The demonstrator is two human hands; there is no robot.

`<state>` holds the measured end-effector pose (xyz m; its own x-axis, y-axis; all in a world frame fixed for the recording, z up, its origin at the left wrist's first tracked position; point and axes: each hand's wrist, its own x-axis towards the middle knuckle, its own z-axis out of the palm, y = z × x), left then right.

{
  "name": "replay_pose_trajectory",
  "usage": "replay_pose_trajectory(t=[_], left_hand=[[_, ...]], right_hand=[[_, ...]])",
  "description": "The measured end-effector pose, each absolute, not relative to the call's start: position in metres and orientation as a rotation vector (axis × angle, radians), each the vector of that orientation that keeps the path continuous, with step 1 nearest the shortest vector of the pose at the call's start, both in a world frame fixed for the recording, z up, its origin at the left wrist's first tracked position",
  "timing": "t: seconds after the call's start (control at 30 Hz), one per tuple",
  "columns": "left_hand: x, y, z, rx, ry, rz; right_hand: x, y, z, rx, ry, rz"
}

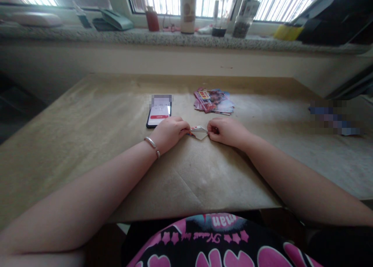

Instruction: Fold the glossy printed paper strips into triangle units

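Note:
Both my hands rest on a table covered with brown paper (101,115). Between them lies a small folded piece of printed paper (199,131), white with red print. My left hand (169,133), a silver bangle on its wrist, pinches the paper's left end with closed fingers. Its right end is pinched by my right hand (227,131), fingers curled. The paper lies flat against the table.
A phone (159,112) with a lit screen lies just beyond my left hand. A stack of colourful printed sheets (214,101) sits beyond my right hand. Blurred items (335,117) lie at the far right. The window ledge holds bottles and jars (188,10).

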<state>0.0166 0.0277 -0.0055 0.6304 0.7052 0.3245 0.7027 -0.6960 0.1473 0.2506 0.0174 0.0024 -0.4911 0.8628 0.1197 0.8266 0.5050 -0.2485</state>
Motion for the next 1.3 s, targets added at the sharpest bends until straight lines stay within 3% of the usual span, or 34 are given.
replay_pose_trajectory(t=[0.5,1.3], left_hand=[[0.017,0.026,0.0,2.817,1.199,0.499],[0.019,0.017,0.008,2.736,1.328,0.468]], right_hand=[[0.243,0.02,-0.007,-1.081,-2.386,0.254],[0.245,0.018,-0.005,-1.264,-2.311,0.389]])
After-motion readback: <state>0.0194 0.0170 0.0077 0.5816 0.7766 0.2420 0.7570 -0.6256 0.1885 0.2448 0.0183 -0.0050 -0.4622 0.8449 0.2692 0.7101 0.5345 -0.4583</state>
